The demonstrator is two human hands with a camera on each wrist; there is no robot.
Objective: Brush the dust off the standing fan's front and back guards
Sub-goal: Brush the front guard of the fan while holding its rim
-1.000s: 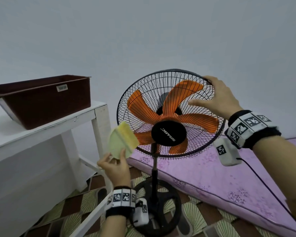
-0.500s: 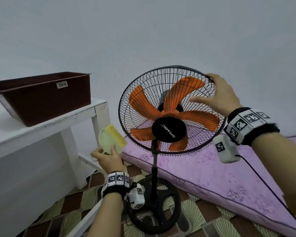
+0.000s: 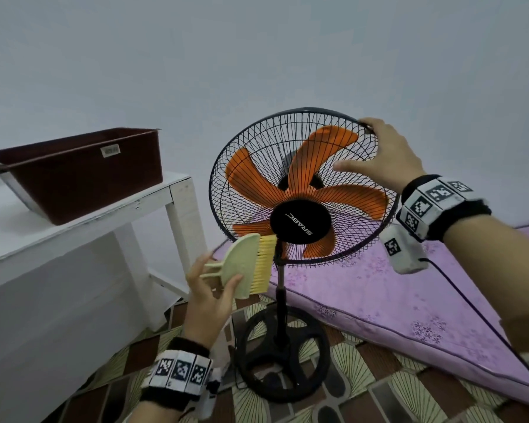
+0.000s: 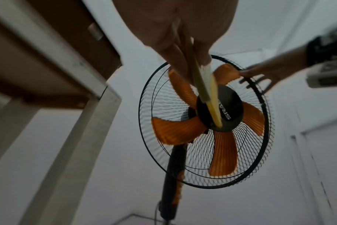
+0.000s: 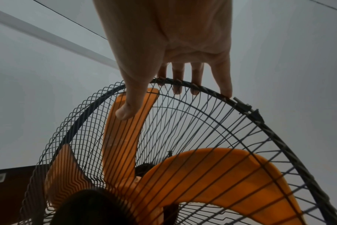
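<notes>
Patterned floor: fan base, purple mattress, my white table; brown bin on table.

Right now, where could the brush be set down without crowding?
White table: bare strip in front of the brown bin. Purple mattress: bare right of the fan pole. Crowded at the front guard, with brush and both hands.

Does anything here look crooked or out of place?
The brown tub sits tilted on the white table instead of flat. The fan itself stands upright and looks intact.
</notes>
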